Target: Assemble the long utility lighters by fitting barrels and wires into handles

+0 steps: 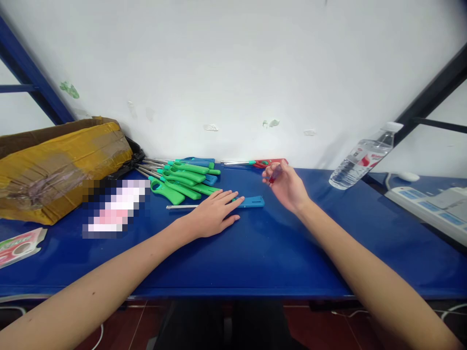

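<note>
My left hand [218,214] lies palm down with its fingers outstretched over a long-nosed gas lighter with a blue handle [254,201]. The lighter's metal tube [179,207] sticks out past the hand to the left. My right hand [288,187] is raised with curled fingers around a small dark red, see-through piece [276,173], mostly hidden by the fingers. Behind that hand, red-handled lighters [260,164] lie by the wall, tubes pointing left. A heap of green-handled lighters [186,177], with a few blue handles among them, lies beyond my left hand.
A taped cardboard box [65,170] stands at the left, with a blurred pinkish patch [116,209] and a printed card [22,245] nearer me. A tilted water bottle [361,158] and a white power strip [426,209] are at the right of the blue table [255,262].
</note>
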### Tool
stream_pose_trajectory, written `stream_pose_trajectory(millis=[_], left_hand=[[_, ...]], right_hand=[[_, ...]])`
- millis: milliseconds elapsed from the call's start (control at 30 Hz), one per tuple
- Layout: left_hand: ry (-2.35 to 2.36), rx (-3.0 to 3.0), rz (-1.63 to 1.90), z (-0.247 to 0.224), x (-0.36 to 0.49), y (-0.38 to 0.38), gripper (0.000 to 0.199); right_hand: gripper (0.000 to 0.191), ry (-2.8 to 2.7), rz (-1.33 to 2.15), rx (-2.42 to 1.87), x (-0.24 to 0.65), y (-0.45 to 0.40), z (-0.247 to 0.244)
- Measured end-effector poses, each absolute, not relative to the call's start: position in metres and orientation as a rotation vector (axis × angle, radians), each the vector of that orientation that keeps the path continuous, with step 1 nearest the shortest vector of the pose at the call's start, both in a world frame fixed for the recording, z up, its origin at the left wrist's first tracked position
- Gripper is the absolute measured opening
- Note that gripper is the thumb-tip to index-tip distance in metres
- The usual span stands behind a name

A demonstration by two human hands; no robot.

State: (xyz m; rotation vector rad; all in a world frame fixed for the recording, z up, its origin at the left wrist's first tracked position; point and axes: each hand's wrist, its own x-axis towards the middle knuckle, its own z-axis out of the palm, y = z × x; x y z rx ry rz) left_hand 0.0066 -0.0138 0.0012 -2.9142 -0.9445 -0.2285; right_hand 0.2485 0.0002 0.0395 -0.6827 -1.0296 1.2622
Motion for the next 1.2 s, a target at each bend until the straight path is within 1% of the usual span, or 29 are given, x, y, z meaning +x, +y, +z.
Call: stream_pose_trajectory(millis=[67,133,300,400,567,700,800,933,1100,1200], left_hand=[[-0.943,-2.918,-0.226,0.001,0.006,-0.014,0.055],[-0.938,-2.921,-0.234,0.001,0.006,-0.014,0.055],[-0.918,-2.915,-0.282,-0.001,0.006,-0.014,0.054],[-0.908,-2.910,-0.294,-0.002,0.006,-0.013,0.054],[-0.915,-2.907,-0.275,-0.002,0.006,-0.013,0.055],[-0.918,-2.910,-0.266,0.000,0.006,-0.013,0.055],[-0.919,-2.914,-0.263,0.000,0.006,-0.014,0.056],[-0.909,-2.914,-0.257,0.000,0.006,-0.014,0.055],[-0.902,-2.917,-0.287,-0.001,0.006,-0.014,0.054],[-0.897,-2.914,-0.316,-0.003,0.006,-0.013,0.054]], right_hand=[[0.042,-1.012,1.165,-0.717,0.247,0.002,0.038],[0.046,-1.005,1.141,-0.742,0.246,0.003,0.038],[0.061,-1.043,1.317,-0.711,0.247,-0.001,0.044],[0.066,-1.057,1.332,-0.669,0.247,-0.004,0.046],[0.060,-1.071,1.330,-0.659,0.248,-0.006,0.046],[0.043,-1.089,1.336,-0.693,0.251,-0.004,0.046],[0.031,-1.080,1.249,-0.715,0.254,-0.004,0.047],[0.036,-1.098,1.179,-0.750,0.255,-0.003,0.047],[0.051,-1.106,1.271,-0.747,0.250,-0.003,0.048],[0.055,-1.093,1.334,-0.713,0.248,-0.003,0.049]])
